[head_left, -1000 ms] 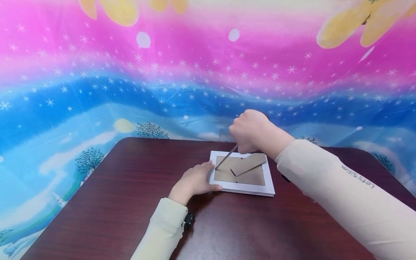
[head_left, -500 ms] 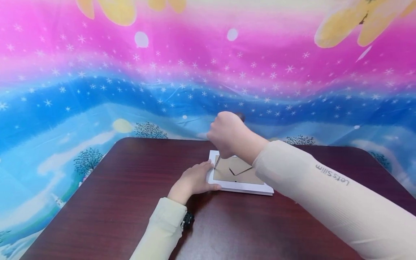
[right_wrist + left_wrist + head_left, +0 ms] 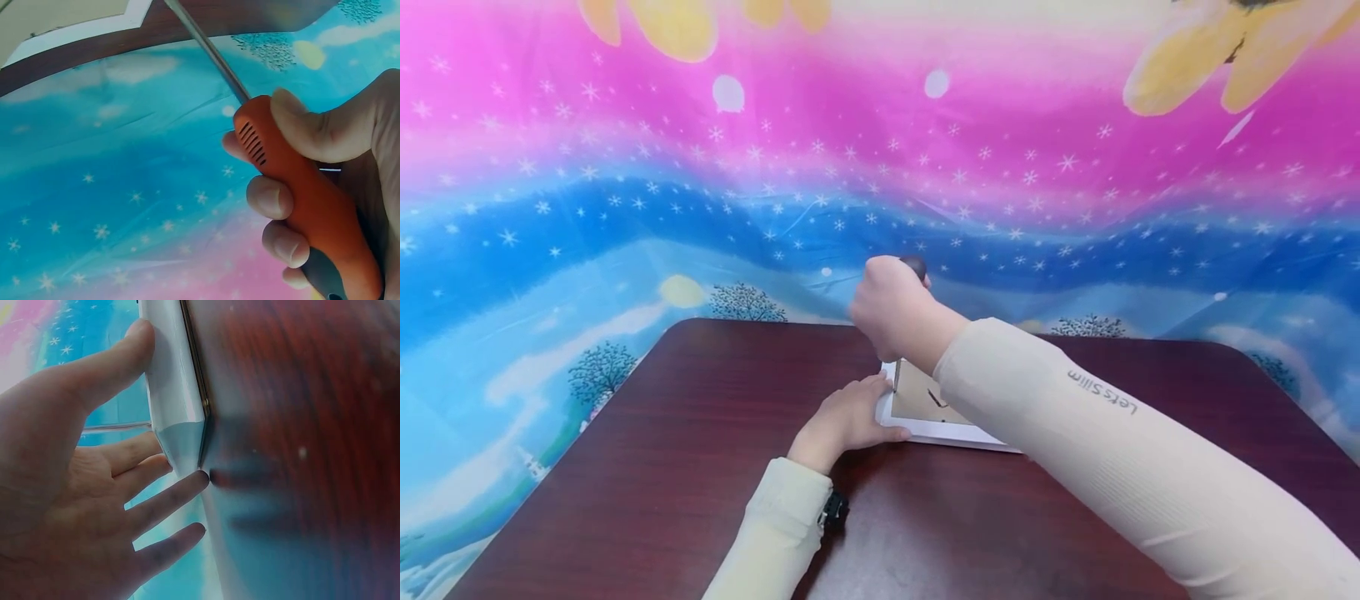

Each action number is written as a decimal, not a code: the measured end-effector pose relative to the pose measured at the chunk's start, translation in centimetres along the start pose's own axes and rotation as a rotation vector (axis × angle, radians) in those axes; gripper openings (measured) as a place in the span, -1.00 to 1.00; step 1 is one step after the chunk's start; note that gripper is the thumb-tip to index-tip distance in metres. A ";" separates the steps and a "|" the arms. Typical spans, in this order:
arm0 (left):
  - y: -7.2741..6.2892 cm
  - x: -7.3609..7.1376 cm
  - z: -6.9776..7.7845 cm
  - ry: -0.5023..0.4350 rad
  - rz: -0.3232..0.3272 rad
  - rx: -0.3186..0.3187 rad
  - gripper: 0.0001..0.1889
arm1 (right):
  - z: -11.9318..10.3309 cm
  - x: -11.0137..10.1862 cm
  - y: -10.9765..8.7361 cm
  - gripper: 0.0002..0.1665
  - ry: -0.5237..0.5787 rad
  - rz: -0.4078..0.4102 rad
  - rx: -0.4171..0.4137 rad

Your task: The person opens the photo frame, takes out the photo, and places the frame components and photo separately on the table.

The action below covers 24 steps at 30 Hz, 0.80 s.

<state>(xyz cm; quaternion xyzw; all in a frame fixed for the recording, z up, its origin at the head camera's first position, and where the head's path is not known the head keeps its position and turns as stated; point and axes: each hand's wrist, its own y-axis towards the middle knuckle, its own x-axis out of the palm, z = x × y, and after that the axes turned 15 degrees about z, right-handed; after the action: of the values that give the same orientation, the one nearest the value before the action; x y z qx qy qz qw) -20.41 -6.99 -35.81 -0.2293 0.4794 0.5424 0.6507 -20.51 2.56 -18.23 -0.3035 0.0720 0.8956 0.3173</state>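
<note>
A white picture frame (image 3: 955, 433) lies on the table with its brown backing board (image 3: 913, 400) facing up. My left hand (image 3: 850, 414) touches the frame's left near corner. In the left wrist view the thumb rests along one side, and the straight, spread fingers reach to the other. My right hand (image 3: 887, 307) grips a screwdriver (image 3: 294, 162) by its orange and black handle, the thumb lying along it. The metal shaft points down to the backing's left edge, beside the left fingertips. My right forearm hides the frame's right part and most of its stand leg.
The dark reddish wooden table (image 3: 737, 375) has rounded far corners. Behind it hangs a colourful cloth backdrop (image 3: 850, 183) with snowflakes. A black strapped device (image 3: 833, 510) sits on my left wrist.
My right hand has moved left with the screwdriver, swinging the handle over so the shaft stands steeper, its tip staying near the backing's left edge. My left hand and the frame stay put.
</note>
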 end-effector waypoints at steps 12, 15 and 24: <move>-0.2 0.0 0.0 -0.028 0.009 -0.008 -0.21 | -1.5 -1.6 1.5 -0.72 -0.130 -0.070 -0.043; -0.2 0.0 0.0 -0.018 0.006 -0.012 -0.19 | -1.4 -1.5 1.5 -0.72 -0.116 -0.061 -0.034; -0.1 0.0 0.1 0.016 -0.014 -0.013 -0.19 | 0.1 0.1 0.4 -0.82 0.013 -0.022 0.014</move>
<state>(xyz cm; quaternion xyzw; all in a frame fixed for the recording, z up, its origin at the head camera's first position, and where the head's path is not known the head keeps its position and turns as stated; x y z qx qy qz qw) -20.33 -6.98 -35.76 -0.2414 0.4792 0.5391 0.6492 -20.88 2.35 -18.24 -0.3081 0.0769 0.8895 0.3286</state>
